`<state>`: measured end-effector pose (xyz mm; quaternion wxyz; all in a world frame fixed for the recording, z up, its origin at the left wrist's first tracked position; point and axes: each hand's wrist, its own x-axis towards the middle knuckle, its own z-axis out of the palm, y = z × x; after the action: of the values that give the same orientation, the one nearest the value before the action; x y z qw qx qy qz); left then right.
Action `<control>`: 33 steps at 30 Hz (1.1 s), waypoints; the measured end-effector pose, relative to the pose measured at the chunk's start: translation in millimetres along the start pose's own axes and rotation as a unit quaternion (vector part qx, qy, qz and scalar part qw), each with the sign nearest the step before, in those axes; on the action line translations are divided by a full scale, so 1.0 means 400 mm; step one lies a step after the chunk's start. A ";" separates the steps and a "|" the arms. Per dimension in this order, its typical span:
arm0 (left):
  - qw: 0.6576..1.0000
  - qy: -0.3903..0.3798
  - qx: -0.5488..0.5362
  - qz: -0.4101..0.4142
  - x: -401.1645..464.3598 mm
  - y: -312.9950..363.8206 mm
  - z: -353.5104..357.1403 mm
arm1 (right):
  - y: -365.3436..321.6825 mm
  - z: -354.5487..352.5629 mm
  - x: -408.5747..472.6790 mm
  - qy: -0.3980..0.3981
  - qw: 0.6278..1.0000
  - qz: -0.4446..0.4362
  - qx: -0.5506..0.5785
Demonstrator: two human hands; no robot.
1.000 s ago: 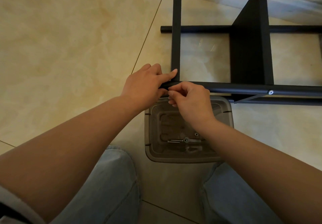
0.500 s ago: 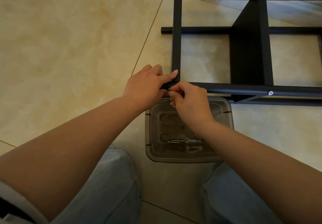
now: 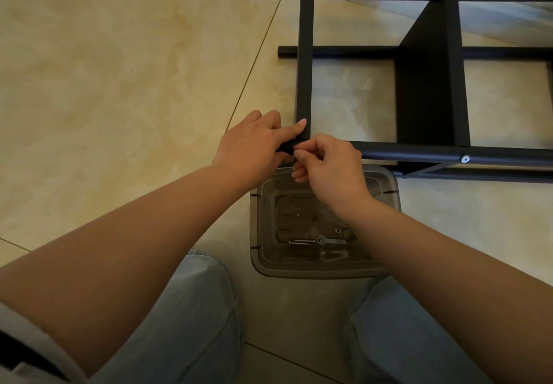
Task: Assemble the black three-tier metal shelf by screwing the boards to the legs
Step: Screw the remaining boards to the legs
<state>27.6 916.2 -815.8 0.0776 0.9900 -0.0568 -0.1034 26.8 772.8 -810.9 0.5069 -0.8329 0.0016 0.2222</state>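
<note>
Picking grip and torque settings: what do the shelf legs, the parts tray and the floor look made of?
Shelf legs: round black tubes with a matte, soft-sheen coat, likely painted metal.
Parts tray: smoky see-through walls with moulded ribs, likely plastic; loose silvery hardware lies in it.
Floor: glossy beige marbled tiles with thin joints, probably ceramic or stone.

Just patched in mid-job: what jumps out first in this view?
Both hands meet at the near-left corner of the black shelf frame lying on the tiled floor: the left hand grips the leg end, and the right hand pinches something small there. Just below them sits a clear plastic tray with loose screws.
</note>
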 end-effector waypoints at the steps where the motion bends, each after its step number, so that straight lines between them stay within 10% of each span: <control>1: 1.000 0.000 0.001 0.001 0.001 0.001 0.000 | -0.001 0.002 0.001 0.005 1.000 0.004 0.000; 10: 1.000 0.001 0.014 0.011 -0.003 0.009 -0.002 | -0.017 -0.042 0.037 0.057 0.905 -0.132 -0.400; 33: 1.000 -0.016 0.017 0.012 -0.004 0.002 -0.009 | 0.041 -0.074 0.079 -0.037 0.866 -0.174 -0.467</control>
<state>26.7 916.2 -812.1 0.0615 0.9886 -0.0713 -0.1175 62.4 746.8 -825.2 0.0889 -0.9502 -0.2661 0.1355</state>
